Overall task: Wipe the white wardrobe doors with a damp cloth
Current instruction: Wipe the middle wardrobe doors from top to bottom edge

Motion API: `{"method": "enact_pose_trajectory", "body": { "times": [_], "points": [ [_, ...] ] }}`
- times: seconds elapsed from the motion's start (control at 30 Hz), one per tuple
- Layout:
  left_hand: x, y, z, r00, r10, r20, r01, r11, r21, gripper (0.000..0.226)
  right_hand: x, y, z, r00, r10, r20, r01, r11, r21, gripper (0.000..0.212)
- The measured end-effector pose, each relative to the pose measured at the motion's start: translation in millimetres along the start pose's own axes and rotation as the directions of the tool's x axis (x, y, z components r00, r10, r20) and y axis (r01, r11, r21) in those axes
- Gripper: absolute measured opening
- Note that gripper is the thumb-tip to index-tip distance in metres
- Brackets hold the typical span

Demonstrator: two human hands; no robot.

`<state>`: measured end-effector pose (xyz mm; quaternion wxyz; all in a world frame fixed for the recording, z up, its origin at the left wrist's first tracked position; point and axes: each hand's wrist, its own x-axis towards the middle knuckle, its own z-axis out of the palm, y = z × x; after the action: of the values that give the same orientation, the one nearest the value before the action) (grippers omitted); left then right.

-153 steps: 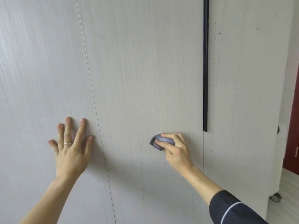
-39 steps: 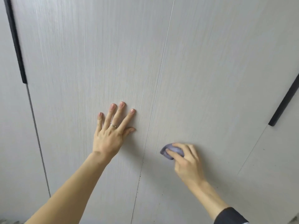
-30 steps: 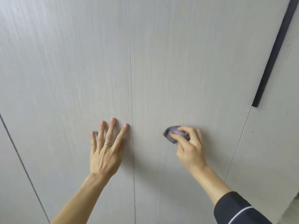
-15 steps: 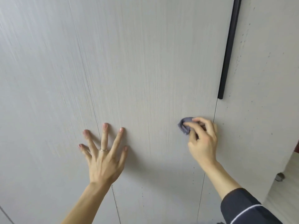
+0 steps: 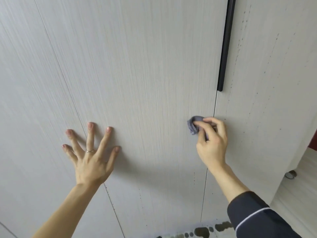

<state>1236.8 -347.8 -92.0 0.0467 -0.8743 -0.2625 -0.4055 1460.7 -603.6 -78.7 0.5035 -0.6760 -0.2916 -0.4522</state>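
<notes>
White wood-grain wardrobe doors [image 5: 151, 69] fill the view. My right hand [image 5: 211, 143] grips a small bunched purple-grey cloth [image 5: 194, 124] and holds it against the middle door, close to the seam with the right door [image 5: 267, 100]. My left hand [image 5: 91, 152] lies flat on the doors with fingers spread, a ring on one finger, across the seam between the left and middle doors. Small dark specks dot the right door and the lower part of the middle door.
A long black vertical handle [image 5: 225, 45] runs down the edge of the middle door and ends above my right hand. At the far right, pale floor [image 5: 298, 194] and a small caster [image 5: 289, 175] under the wardrobe's corner show. A speckled patch lies at the bottom edge.
My right hand has slid the cloth rightward across the middle door to the seam below the black handle. My left hand stayed pressed flat and spread its fingers wider.
</notes>
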Motion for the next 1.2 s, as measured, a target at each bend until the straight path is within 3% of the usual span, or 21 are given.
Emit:
{"method": "enact_pose_trajectory", "body": {
  "times": [0.1,0.23,0.3,0.47,0.57,0.67,0.73,0.8,0.87,0.93,1.07,1.13,1.2],
  "points": [
    [1,-1,4,0.999,0.011,-0.035,-0.012,1.000,-0.006,0.070,-47,17,6,0.999,-0.033,0.013,0.033,0.999,-0.013,0.034],
    [1,5,5,1.000,-0.012,-0.027,0.011,0.999,-0.035,0.069,-151,41,4,0.956,0.014,0.294,0.003,0.998,-0.058,0.041],
    [-4,3,0,1.000,-0.020,-0.020,0.018,0.996,-0.090,0.066,-170,34,1,0.933,0.074,0.352,-0.054,0.996,-0.066,0.042],
    [-37,-29,-2,0.994,-0.110,-0.028,0.103,0.976,-0.191,0.064,-103,-32,28,0.977,-0.038,0.211,0.025,0.998,0.066,0.032],
    [-69,-60,5,0.986,-0.145,0.076,0.153,0.982,-0.108,0.066,-77,-73,54,0.991,-0.065,0.115,0.050,0.990,0.129,0.026],
    [-88,-86,24,0.985,-0.082,0.153,0.088,0.995,-0.036,0.065,-104,-86,73,0.985,-0.138,0.106,0.124,0.983,0.135,0.026],
    [-96,-92,42,0.988,-0.063,0.139,0.071,0.996,-0.048,0.063,-147,-82,81,0.923,-0.293,0.247,0.269,0.955,0.128,0.030],
    [-100,-94,60,0.992,-0.085,0.090,0.092,0.992,-0.086,0.062,-188,-73,87,0.802,-0.429,0.415,0.405,0.902,0.151,0.032],
    [-103,-99,76,0.996,-0.080,0.029,0.083,0.991,-0.108,0.060,-209,-69,90,0.741,-0.434,0.512,0.419,0.895,0.153,0.033],
    [-101,-103,83,0.998,-0.004,-0.056,0.000,0.997,-0.075,0.055,-200,-77,88,0.793,-0.382,0.475,0.364,0.922,0.134,0.035],
    [-98,-115,100,0.976,0.079,-0.203,-0.079,0.997,0.005,0.054,-141,-110,104,0.937,-0.306,0.170,0.281,0.947,0.156,0.025],
    [-96,-116,106,0.964,0.089,-0.250,-0.086,0.996,0.025,0.055,-133,-121,119,0.942,-0.312,0.122,0.292,0.944,0.154,0.026],
    [-97,-118,108,0.955,0.121,-0.272,-0.115,0.993,0.037,0.056,-155,-124,130,0.864,-0.465,0.195,0.443,0.884,0.149,0.028]
  ]
}}
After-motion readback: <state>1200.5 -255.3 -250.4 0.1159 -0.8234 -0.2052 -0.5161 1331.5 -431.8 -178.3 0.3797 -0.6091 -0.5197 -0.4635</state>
